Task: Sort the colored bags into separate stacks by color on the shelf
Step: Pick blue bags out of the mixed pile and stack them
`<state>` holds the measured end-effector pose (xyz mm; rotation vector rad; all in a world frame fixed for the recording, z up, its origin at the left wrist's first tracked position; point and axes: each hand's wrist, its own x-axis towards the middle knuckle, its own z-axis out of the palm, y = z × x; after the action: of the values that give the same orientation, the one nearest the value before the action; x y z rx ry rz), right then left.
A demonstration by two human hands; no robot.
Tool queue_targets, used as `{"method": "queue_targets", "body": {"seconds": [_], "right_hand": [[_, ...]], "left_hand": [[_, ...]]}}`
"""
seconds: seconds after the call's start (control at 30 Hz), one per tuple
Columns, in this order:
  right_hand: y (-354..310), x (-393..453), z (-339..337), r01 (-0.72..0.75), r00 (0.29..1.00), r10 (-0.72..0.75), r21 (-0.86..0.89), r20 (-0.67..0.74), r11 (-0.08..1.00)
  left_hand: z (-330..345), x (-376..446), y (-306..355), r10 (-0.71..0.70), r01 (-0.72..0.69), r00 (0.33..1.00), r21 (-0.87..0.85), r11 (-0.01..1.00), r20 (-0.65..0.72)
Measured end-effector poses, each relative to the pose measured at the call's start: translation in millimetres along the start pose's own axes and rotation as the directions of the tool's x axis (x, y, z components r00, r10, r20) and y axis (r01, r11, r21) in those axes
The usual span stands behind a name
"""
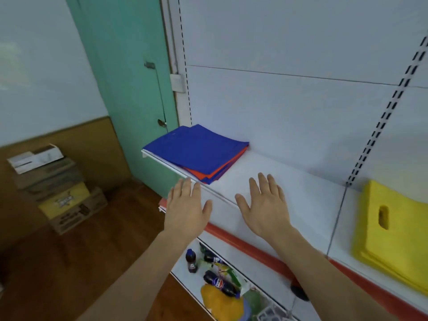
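A pile of flat blue bags (pixel 196 150) lies at the left end of the white shelf (pixel 301 193); an orange bag (pixel 199 173) shows between its layers near the front. A stack of yellow bags (pixel 393 232) with a cut-out handle lies at the shelf's right end. My left hand (pixel 186 209) hovers with straight fingers just in front of the blue pile, at the shelf's front edge. My right hand (pixel 264 205) is spread flat over the bare middle of the shelf. Neither hand holds anything.
A lower shelf (pixel 231 253) with a red front strip carries drink bottles (pixel 215 281) and snack packs. Stacked cardboard boxes (pixel 58 188) stand on the wooden floor at left. A green door (pixel 129 89) is behind the shelf's left end.
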<state>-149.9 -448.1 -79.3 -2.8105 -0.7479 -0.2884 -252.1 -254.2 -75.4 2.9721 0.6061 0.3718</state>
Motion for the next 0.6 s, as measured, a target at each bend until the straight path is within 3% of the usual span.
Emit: {"method": "queue_targets", "body": {"seconds": [0.33, 0.6], "right_hand": [[-68, 112, 36, 0.001, 0.999, 0.000, -0.037, 0.040, 0.999], [-107, 166, 66, -0.167, 0.983, 0.173, -0.107, 0.055, 0.980]], "left_hand": [[16, 108, -84, -0.066, 0.067, 0.998, -0.028, 0.997, 0.010], [29, 200, -145, 0.067, -0.066, 0.994, -0.020, 0.998, 0.083]]}}
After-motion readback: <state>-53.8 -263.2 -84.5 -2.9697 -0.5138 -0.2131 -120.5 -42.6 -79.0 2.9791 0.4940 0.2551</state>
